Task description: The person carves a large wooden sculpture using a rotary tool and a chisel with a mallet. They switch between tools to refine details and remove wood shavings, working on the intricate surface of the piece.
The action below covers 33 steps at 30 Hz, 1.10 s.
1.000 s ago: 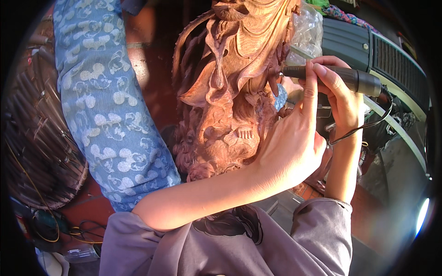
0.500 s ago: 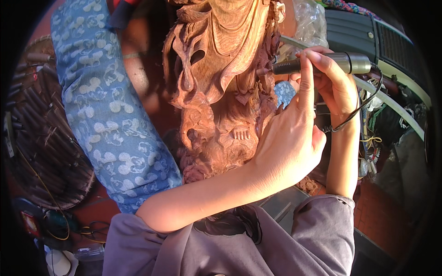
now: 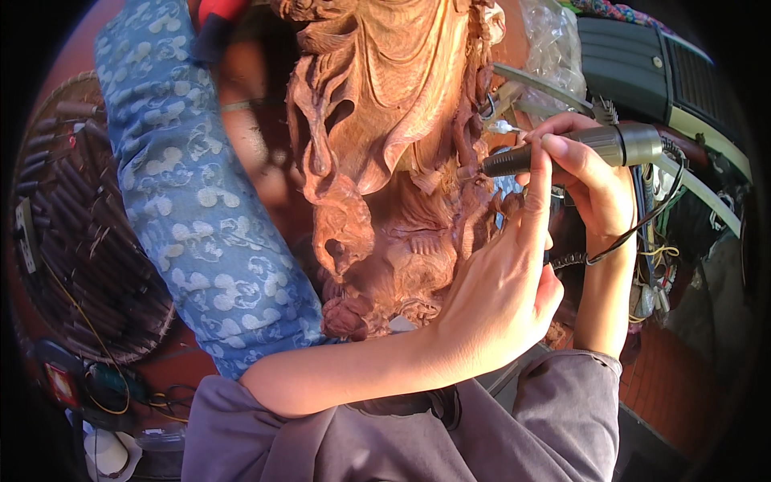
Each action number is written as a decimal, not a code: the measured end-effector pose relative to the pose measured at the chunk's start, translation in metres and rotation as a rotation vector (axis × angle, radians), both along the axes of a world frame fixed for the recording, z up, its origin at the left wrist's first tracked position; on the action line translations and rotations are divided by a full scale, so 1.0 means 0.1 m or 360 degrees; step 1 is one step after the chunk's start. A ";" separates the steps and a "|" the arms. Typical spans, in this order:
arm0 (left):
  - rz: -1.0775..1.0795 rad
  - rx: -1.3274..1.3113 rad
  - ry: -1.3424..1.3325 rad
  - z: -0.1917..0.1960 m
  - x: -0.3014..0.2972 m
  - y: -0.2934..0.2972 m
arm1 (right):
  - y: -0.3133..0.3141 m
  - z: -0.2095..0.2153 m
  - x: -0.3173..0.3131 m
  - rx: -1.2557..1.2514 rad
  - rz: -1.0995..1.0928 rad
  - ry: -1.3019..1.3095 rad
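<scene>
A carved reddish-brown wooden statue (image 3: 401, 104) with flowing drapery folds and a bare foot near its base lies before me. My right hand (image 3: 594, 173) grips a rotary carving tool (image 3: 618, 146), a black and grey cylinder with a cord. Its narrow tip meets, or nearly meets, the statue's right edge. Reaching across from the lower left, my left hand (image 3: 498, 289) rests by the statue's base. Its index finger is stretched up against the tool, close to my right thumb. Its remaining fingers are mostly hidden.
A long blue patterned cushion (image 3: 209, 201) lies left of the statue. Beyond it, a round woven basket (image 3: 96, 233) holds many dark-handled tools. At the upper right are a clear plastic bag (image 3: 550, 56), a dark green case (image 3: 626, 64) and a metal bar (image 3: 699, 193). The tool's cord (image 3: 671, 205) loops below my right hand.
Both hands and the carving tool have moved down the statue's right edge, toward its base. The whole view has also shifted slightly, with the statue lower in it.
</scene>
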<state>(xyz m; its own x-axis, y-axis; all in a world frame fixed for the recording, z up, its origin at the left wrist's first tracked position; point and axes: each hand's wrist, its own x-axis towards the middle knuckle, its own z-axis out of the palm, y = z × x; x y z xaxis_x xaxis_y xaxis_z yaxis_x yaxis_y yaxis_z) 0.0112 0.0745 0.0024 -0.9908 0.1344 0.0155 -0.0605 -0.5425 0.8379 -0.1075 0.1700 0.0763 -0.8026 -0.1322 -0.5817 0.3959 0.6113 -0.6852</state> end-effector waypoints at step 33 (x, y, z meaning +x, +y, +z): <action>0.0090 0.0238 -0.0104 -0.14 0.04 -0.13 | -0.72 0.01 0.19 0.0946 0.0741 0.0884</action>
